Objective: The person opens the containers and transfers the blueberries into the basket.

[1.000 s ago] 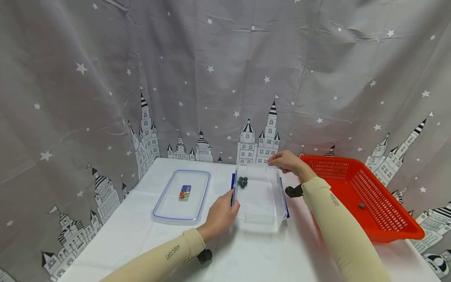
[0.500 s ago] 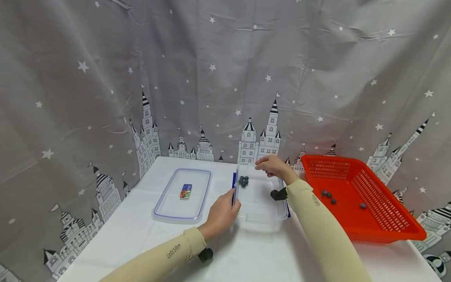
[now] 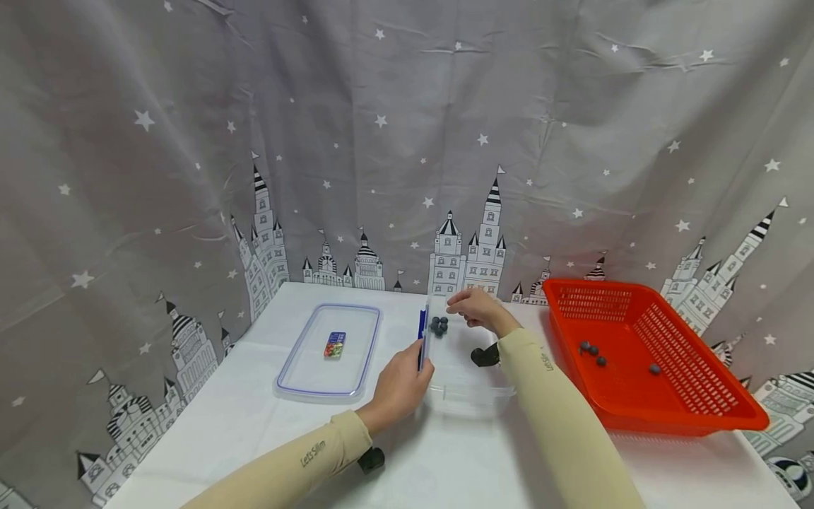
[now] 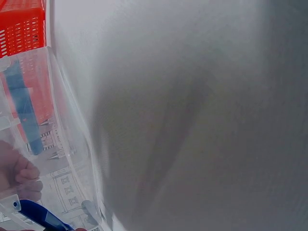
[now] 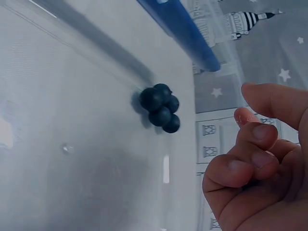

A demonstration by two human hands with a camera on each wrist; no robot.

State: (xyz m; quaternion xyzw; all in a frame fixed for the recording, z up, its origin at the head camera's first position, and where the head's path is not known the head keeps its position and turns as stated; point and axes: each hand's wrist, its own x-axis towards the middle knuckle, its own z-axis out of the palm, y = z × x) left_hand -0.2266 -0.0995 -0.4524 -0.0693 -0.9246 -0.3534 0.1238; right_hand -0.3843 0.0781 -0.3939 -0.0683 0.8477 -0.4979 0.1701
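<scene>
A clear plastic food container (image 3: 470,392) with blue side latches stands on the table. My left hand (image 3: 399,385) grips its left wall by a blue latch (image 4: 41,214). Inside, near the far left corner, a tight clump of several dark blue, round berries (image 5: 161,108), looking like blueberries, rests on the bottom. My right hand (image 3: 477,309) hangs over the container's far end, just right of the clump. Up close in the right wrist view, the right thumb (image 5: 272,98) and index finger stand apart with nothing visible between them, the other fingers loosely bent.
Left of the container lies its clear lid (image 3: 356,378), edged in blue with a small fruit label (image 3: 334,346). On the right sits a red perforated basket (image 3: 687,417) with several loose berries (image 3: 601,361). A grey castle-print curtain (image 3: 381,177) hangs behind the white table.
My right hand has moved left from the container's far right corner towards the berry clump. Its arm no longer covers the berries in the red basket. My left hand keeps its grip.
</scene>
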